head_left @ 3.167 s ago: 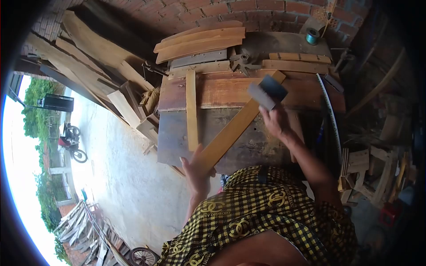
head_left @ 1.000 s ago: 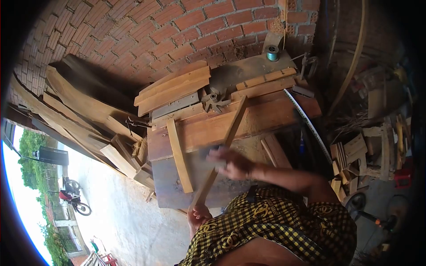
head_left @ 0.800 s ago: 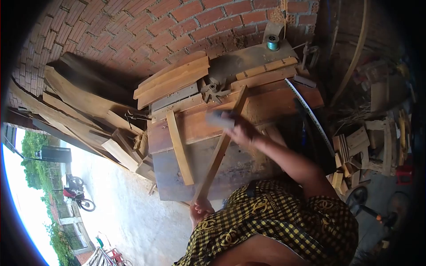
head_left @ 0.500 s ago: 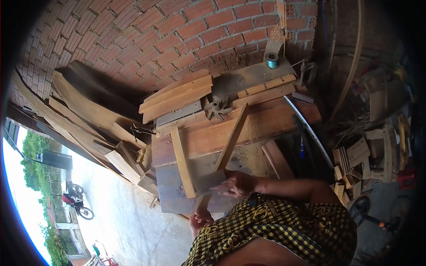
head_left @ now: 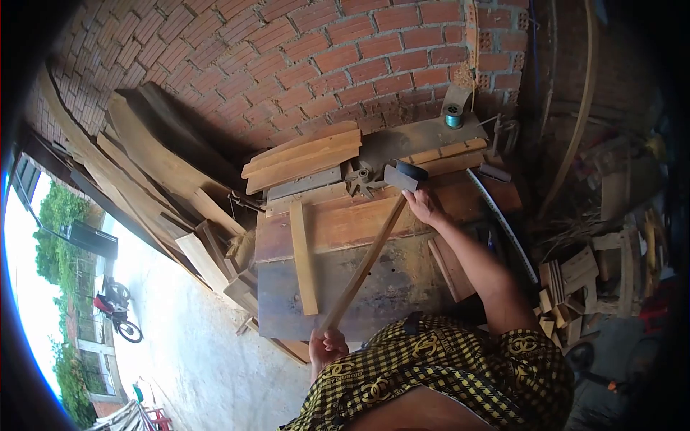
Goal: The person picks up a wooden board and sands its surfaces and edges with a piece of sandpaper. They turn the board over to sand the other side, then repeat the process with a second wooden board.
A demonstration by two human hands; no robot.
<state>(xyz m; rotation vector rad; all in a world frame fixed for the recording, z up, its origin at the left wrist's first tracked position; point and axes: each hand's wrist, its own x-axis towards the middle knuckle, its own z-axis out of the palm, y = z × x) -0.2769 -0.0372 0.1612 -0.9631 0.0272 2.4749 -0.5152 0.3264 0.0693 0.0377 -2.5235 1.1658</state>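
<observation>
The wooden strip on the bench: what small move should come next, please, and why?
Probably slide the block down the strip toward the left hand: the right hand holds it at the far end, and the left hand grips the near end.

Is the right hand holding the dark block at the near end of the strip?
No, the right hand holds the dark block at the strip's far end.

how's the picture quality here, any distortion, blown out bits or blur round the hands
Head view: the fisheye lens bends the brick wall into arcs and leaves a black vignette round the edge. Daylight at far left, beyond the motorbike, is blown out to white. The workbench lies in even shade. The right hand on the sanding block and the left hand on the wooden strip look fairly sharp.
</observation>
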